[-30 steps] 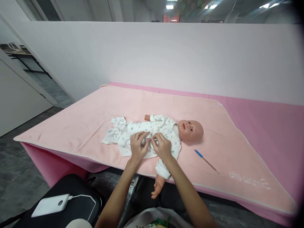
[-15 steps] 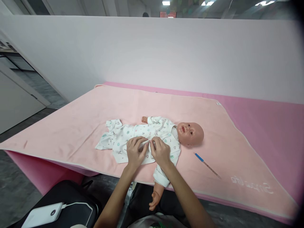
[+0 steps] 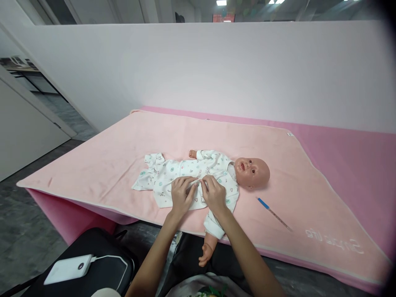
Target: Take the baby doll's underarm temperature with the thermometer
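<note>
A baby doll (image 3: 252,173) lies on its back on a pale pink blanket (image 3: 123,144), head to the right. It wears a white printed romper (image 3: 173,173). My left hand (image 3: 182,194) and my right hand (image 3: 214,194) rest side by side on the romper's front at the doll's belly, fingers pinching the edge of the fabric between them. One doll arm (image 3: 208,247) hangs over the near edge of the table.
A blue-tipped thermometer (image 3: 274,213) lies on the blanket right of the doll. A white power bank (image 3: 68,269) with a cable sits on a black bag (image 3: 102,264) at lower left. A white partition wall (image 3: 216,70) runs behind the pink-covered table (image 3: 355,161).
Both hands stay on the romper's front, fingers shifting slightly along the fabric edge. The view moved a little; the doll has not moved.
</note>
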The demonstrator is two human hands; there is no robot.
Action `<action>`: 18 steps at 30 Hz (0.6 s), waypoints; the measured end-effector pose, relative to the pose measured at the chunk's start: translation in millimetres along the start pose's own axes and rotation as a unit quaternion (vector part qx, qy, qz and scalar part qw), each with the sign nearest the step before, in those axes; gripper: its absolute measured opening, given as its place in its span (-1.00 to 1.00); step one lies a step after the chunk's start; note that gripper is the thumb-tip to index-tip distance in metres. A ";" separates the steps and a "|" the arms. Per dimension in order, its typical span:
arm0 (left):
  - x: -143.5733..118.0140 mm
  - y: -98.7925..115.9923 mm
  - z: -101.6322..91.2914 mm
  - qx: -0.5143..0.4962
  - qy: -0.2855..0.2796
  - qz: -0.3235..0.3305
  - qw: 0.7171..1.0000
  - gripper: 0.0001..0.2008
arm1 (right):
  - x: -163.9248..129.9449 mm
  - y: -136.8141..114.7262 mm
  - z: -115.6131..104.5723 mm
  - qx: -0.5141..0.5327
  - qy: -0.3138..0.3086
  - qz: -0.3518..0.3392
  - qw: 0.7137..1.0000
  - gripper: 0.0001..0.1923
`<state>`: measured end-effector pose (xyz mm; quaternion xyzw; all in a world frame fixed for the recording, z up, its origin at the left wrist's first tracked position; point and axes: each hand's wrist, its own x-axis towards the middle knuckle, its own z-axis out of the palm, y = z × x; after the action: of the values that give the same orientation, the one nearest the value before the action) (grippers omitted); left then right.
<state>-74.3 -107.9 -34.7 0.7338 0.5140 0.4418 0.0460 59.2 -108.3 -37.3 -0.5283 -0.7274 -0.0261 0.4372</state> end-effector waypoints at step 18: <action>-0.6 -1.3 -3.5 -0.056 -0.018 -0.009 0.998 -0.86 | -2.9 0.2 0.7 0.015 -0.019 0.020 0.999 -0.75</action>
<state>-77.6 -109.1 -33.6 0.7335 0.4941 0.4560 0.0999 59.1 -110.0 -39.8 -0.5367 -0.7250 0.0039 0.4315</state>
